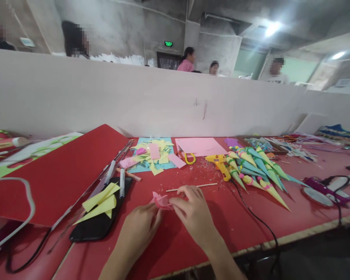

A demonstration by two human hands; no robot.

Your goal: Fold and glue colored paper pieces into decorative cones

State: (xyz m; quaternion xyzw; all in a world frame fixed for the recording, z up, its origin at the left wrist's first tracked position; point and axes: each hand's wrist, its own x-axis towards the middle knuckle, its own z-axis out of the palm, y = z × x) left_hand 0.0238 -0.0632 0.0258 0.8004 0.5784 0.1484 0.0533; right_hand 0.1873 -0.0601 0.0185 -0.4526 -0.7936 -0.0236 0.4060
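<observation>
A small pink paper piece (162, 200), folded or curled up at its edges, is held between my two hands over the red table. My left hand (142, 221) pinches its left side, with the fingertips partly hidden behind it. On the other side, my right hand (194, 212) grips it between thumb and fingers. Just beyond my right hand lies a thin wooden stick (207, 185). A yellow glue gun (220, 165) rests farther right, beside a pile of yellow and blue paper cones (259, 165).
Left are a black phone (90, 230) under yellow cones (100, 202), markers (122, 182) and a large red sheet (61, 175). Paper scraps (154, 151), yellow-handled scissors (190, 158) and a pink sheet (201, 146) lie ahead. A white partition (151, 101) stands behind; people are beyond it.
</observation>
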